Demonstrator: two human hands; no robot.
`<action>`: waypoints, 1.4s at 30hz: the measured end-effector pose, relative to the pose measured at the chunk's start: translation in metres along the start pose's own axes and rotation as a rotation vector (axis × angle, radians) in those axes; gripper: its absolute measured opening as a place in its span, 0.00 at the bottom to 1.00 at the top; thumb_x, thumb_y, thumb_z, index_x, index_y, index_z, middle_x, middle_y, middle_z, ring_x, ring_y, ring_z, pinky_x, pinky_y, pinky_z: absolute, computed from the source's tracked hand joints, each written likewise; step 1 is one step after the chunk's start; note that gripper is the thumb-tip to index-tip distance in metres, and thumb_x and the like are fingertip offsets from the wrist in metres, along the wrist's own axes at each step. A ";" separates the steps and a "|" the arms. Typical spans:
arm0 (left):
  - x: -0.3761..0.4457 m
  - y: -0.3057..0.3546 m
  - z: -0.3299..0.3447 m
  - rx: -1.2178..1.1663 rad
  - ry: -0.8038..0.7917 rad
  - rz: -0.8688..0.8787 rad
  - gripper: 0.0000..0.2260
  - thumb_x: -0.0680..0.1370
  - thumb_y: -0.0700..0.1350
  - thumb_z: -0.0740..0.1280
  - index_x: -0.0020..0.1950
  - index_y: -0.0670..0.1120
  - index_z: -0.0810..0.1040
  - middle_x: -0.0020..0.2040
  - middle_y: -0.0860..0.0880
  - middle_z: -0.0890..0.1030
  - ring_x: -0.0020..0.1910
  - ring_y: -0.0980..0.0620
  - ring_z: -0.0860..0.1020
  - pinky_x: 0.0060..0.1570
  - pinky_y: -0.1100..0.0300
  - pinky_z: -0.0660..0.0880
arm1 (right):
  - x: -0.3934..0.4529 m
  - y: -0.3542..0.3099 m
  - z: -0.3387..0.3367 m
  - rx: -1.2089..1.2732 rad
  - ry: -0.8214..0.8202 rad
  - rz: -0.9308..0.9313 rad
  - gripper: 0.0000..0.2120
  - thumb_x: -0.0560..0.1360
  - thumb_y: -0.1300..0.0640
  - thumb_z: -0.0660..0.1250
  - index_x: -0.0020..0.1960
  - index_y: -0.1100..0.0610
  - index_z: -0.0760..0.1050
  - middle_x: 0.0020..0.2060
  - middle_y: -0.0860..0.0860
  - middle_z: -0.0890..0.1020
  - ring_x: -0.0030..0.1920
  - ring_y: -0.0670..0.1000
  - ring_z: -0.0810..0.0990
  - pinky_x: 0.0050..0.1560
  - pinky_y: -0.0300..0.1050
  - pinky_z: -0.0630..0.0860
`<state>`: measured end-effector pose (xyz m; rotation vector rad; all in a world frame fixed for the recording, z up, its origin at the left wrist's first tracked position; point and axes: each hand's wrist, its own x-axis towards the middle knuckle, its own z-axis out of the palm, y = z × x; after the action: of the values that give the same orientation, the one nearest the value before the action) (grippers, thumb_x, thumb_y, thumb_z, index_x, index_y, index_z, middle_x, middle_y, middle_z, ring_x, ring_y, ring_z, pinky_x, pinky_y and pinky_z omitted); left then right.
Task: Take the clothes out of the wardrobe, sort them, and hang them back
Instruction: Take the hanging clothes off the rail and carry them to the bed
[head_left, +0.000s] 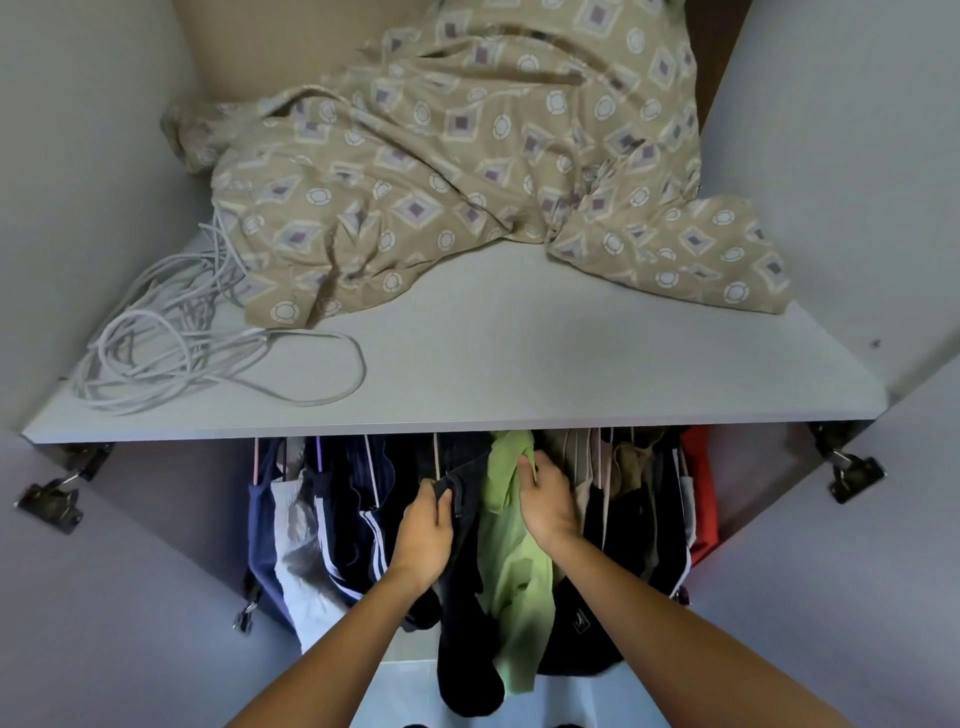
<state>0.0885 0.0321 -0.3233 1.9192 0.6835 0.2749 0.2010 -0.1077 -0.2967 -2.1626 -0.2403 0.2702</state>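
Wardrobe, doors open. Clothes rail under the shelf (519, 395), packed with hanging clothes: navy striped jacket (358, 519), dark garment (462, 597), green shirt (511, 561), red garment (701, 493) at far right. Left hand (423, 540): fingers curled, pinching the dark garment's upper edge. Right hand (548, 501): fingers bent around the green shirt near its top. On the shelf: patterned beige bedding (467, 156), coiled white cable (171, 348).
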 end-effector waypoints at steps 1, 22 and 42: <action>-0.001 0.002 -0.001 -0.001 -0.007 0.015 0.09 0.88 0.44 0.58 0.48 0.46 0.69 0.36 0.48 0.76 0.31 0.56 0.73 0.33 0.63 0.69 | 0.000 0.000 0.002 0.017 -0.001 -0.027 0.16 0.87 0.50 0.56 0.48 0.60 0.72 0.32 0.53 0.76 0.34 0.54 0.76 0.45 0.55 0.65; -0.088 0.020 -0.042 -0.252 0.094 0.148 0.18 0.86 0.44 0.63 0.37 0.46 0.67 0.30 0.57 0.67 0.31 0.58 0.66 0.33 0.61 0.65 | -0.111 -0.033 -0.007 0.276 0.027 -0.194 0.20 0.86 0.50 0.61 0.40 0.62 0.69 0.30 0.51 0.68 0.31 0.49 0.68 0.35 0.47 0.66; -0.336 0.001 -0.066 -0.084 0.478 -0.093 0.19 0.85 0.45 0.64 0.36 0.43 0.66 0.31 0.54 0.65 0.32 0.55 0.63 0.33 0.60 0.62 | -0.293 0.008 -0.032 0.323 -0.429 -0.349 0.23 0.84 0.56 0.64 0.34 0.49 0.59 0.26 0.42 0.64 0.29 0.43 0.62 0.33 0.40 0.60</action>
<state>-0.2154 -0.1111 -0.2558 1.7466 1.0539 0.7052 -0.0696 -0.2170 -0.2555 -1.6902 -0.7553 0.5302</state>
